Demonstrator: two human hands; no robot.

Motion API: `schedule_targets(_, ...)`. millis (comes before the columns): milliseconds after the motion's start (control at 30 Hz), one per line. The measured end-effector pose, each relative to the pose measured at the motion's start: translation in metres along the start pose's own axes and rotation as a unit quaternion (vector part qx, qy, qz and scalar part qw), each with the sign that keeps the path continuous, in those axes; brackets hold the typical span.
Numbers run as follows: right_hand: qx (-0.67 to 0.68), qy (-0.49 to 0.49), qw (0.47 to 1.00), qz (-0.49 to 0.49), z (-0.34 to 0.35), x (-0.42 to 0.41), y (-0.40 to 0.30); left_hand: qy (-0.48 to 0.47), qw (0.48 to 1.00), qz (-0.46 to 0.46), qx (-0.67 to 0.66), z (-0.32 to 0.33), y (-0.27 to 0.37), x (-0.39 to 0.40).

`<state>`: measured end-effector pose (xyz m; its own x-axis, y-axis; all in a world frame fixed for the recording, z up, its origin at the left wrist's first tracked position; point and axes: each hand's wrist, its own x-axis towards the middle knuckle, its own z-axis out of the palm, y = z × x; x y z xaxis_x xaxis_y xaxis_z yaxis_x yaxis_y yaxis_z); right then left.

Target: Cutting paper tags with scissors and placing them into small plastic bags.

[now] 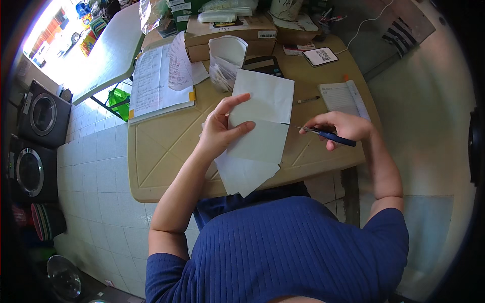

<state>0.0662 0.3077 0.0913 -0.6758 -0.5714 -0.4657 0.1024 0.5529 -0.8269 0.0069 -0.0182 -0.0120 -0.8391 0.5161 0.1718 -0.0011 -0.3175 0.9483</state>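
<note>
My left hand (229, 127) grips a creased white paper sheet (261, 98) by its left edge, thumb on top, above the tan plastic table (159, 151). In my right hand (337, 128) is a pair of scissors (335, 138) with dark blue handles, its blades pointing left at the sheet's right edge. A short dark line, perhaps a slit or a blade tip, shows at that edge near the fold. More white paper pieces (246, 172) lie beneath the held sheet, reaching over the table's front edge.
Behind the sheet stand a clear cup with papers (223, 72), a calculator (265, 65) and a cardboard box (231, 36). Written sheets (151, 81) lie left. A pen (308, 100), a notebook (339, 98) and a phone (320, 57) with its cable lie right.
</note>
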Motion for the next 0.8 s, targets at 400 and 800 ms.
schedule_targets(400,0.02,-0.005,1.0,-0.01,-0.004,0.012,0.004,0.001,1.0,0.015,0.012,0.0,-0.001,0.0)
schedule_targets(800,-0.012,-0.017,1.0,-0.002,-0.008,0.014,0.003,-0.001,1.0,0.015,0.025,-0.001,0.0,0.0)
